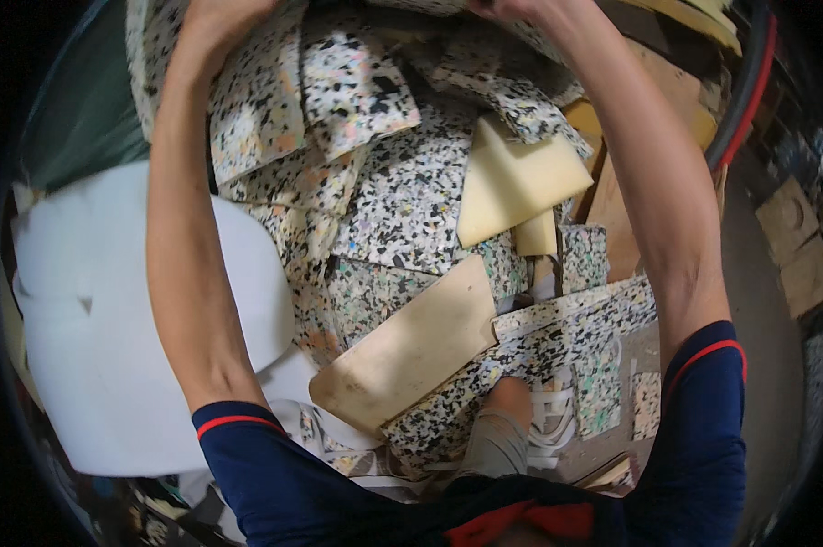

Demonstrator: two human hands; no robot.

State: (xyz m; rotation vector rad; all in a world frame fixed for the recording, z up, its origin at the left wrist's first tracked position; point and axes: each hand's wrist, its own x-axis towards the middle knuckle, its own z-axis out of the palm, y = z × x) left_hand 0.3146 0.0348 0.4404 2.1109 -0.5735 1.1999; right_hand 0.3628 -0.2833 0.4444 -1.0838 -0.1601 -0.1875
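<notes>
Both my arms reach up and away over a heap of speckled multicolour foam offcuts (411, 182). My left hand (224, 11) sits at the top edge of the picture, against a large speckled foam slab (256, 109); its fingers are cut off by the frame. At the top centre my right hand (521, 9) rests on another speckled piece (512, 91), with only its base showing. Whether either hand grips the foam is hidden.
A plain cream foam block (516, 178) and a tan board-like piece (411, 351) lie among the speckled scraps. A big white foam sheet (92, 310) spreads at the left. Wooden boards (653, 100) stand at the right. My knee (507, 428) shows below.
</notes>
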